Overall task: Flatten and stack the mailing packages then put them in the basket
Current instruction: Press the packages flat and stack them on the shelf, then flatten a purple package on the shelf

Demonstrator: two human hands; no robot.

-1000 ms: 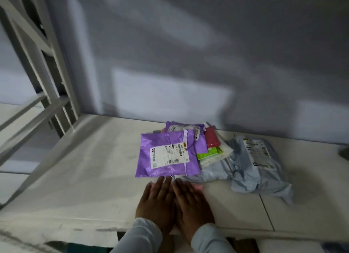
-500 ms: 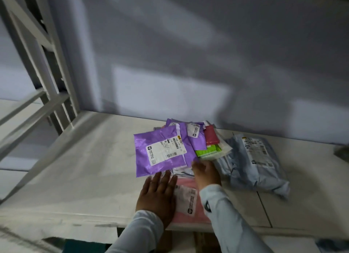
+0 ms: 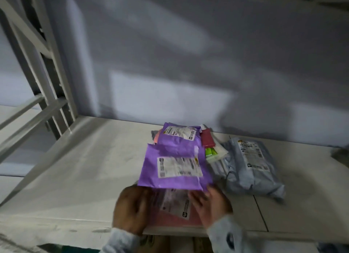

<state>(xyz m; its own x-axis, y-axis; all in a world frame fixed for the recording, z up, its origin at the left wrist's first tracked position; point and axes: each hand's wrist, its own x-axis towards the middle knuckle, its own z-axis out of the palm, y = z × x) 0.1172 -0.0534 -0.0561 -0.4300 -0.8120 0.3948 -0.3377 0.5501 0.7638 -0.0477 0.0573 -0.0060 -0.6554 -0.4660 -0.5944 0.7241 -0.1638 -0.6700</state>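
A pink mailing package [image 3: 175,217] with a white label lies flat at the shelf's front edge. My left hand [image 3: 132,209] rests on its left side. My right hand [image 3: 211,203] pinches the lower right corner of a purple mailing package [image 3: 175,167], which hangs lifted over the pink one. Behind it a second purple package [image 3: 179,139] sits on a heap with a red packet [image 3: 207,140] and a green one [image 3: 210,151]. A crumpled grey package [image 3: 251,167] lies to the right. The frame is blurred.
The white shelf surface [image 3: 85,167] runs left and right, with a seam [image 3: 260,213] right of my hands. A grey wall [image 3: 188,64] stands behind. A white metal frame [image 3: 37,83] rises at the left. A dark object [image 3: 341,154] shows at the right edge.
My right hand left the pink package, reached to the heap, took hold of the front purple package and drew it toward me. My left hand stayed on the pink package.
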